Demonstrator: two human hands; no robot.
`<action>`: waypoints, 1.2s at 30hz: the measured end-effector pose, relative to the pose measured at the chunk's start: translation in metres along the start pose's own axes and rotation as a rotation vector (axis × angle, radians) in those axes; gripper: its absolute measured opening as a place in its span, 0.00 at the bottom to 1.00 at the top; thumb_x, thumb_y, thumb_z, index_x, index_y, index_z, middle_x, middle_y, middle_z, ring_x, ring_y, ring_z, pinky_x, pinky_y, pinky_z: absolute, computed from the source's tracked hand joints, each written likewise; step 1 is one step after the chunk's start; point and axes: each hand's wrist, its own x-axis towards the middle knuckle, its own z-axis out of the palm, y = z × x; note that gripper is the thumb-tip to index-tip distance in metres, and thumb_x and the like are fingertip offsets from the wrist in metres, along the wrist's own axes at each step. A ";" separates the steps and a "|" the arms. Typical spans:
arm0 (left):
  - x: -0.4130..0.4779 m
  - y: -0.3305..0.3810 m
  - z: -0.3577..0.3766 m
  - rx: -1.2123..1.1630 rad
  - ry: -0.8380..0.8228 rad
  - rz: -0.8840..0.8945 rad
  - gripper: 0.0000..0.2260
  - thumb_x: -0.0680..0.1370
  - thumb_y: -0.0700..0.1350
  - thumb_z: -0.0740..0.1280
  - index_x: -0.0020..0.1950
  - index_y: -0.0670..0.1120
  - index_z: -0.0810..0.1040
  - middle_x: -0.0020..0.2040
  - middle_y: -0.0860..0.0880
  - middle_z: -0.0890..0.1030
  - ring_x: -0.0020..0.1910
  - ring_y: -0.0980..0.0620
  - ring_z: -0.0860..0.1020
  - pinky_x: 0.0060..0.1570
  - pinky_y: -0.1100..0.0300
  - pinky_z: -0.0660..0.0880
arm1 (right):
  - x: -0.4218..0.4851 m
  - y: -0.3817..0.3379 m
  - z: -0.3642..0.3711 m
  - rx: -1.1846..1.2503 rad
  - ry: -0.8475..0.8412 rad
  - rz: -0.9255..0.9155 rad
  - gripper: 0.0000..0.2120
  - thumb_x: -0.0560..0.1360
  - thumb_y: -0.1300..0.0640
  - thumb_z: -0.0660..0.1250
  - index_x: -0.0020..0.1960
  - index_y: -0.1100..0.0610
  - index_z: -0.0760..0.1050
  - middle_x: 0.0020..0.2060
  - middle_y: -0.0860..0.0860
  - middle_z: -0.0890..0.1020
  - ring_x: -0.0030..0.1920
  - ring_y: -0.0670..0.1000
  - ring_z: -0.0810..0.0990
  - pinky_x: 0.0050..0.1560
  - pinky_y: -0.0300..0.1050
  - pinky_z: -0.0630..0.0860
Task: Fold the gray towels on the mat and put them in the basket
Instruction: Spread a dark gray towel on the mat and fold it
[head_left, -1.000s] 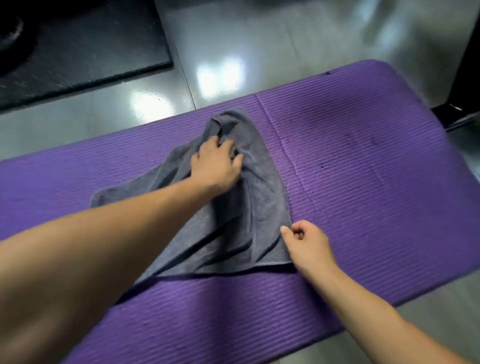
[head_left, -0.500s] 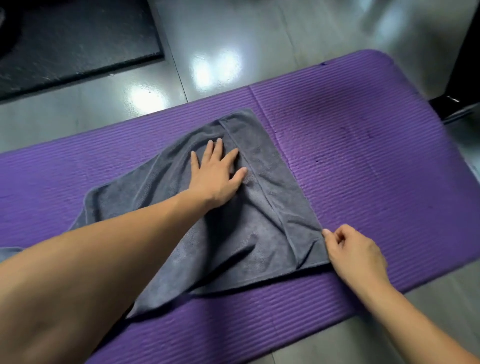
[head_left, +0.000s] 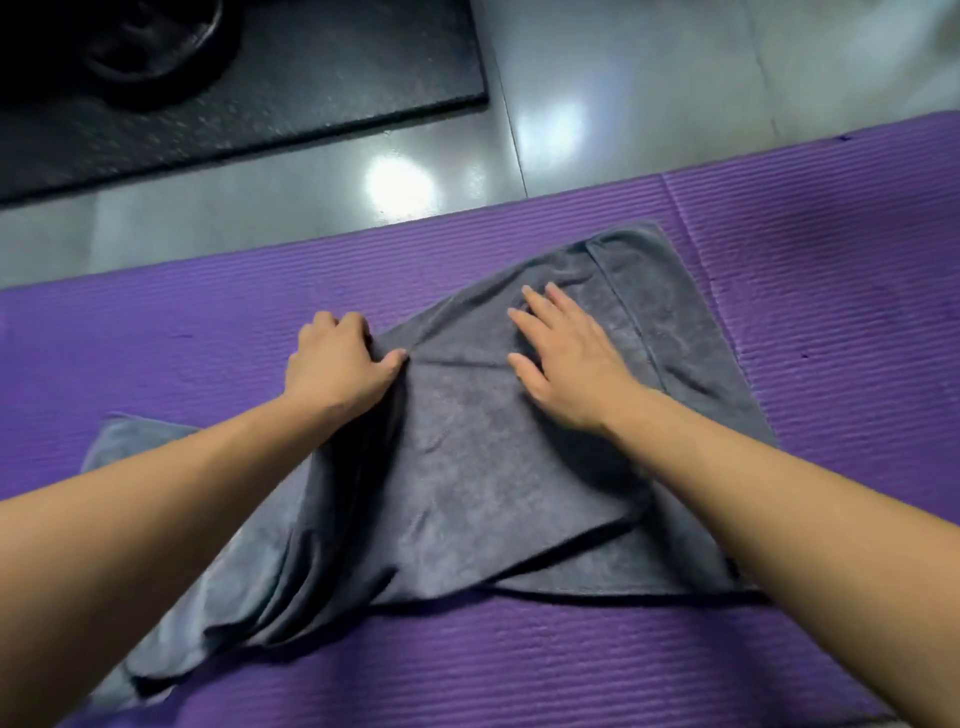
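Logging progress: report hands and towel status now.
Left hand grips gray towel. Right hand flat on it. Towel part-folded on purple mat. Basket out of view.

L hand (head_left: 337, 364) curled, pinching towel (head_left: 493, 493); R hand (head_left: 566, 364) flat, splayed, palm down.

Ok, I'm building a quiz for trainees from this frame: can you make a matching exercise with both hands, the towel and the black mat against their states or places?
Things:
1 left hand
2 right hand
3 gray towel
4 black mat

States or places:
a lies on the shiny floor
b flat on the towel, fingers straight
c grips a bunched towel edge
d lies rumpled on the purple mat

Pairs: 1-c; 2-b; 3-d; 4-a
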 end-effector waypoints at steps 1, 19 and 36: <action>0.001 -0.007 -0.002 0.029 0.004 -0.038 0.24 0.74 0.65 0.68 0.58 0.46 0.75 0.60 0.40 0.73 0.64 0.37 0.71 0.62 0.42 0.71 | 0.014 -0.001 0.000 -0.033 -0.030 -0.011 0.29 0.83 0.44 0.55 0.81 0.53 0.58 0.82 0.51 0.54 0.82 0.55 0.46 0.80 0.56 0.48; 0.041 -0.099 -0.068 -0.788 -0.423 -0.015 0.14 0.68 0.56 0.81 0.41 0.50 0.80 0.39 0.48 0.79 0.40 0.51 0.75 0.42 0.56 0.69 | 0.049 0.016 0.012 -0.378 -0.072 0.153 0.39 0.75 0.27 0.35 0.82 0.43 0.41 0.81 0.46 0.39 0.80 0.56 0.34 0.78 0.63 0.34; 0.016 -0.192 -0.076 -1.149 -0.520 0.296 0.06 0.72 0.52 0.75 0.43 0.51 0.83 0.40 0.49 0.79 0.40 0.49 0.73 0.42 0.52 0.69 | 0.089 -0.212 -0.032 0.096 -0.190 -0.043 0.19 0.80 0.47 0.66 0.69 0.51 0.75 0.57 0.45 0.81 0.46 0.48 0.82 0.53 0.45 0.77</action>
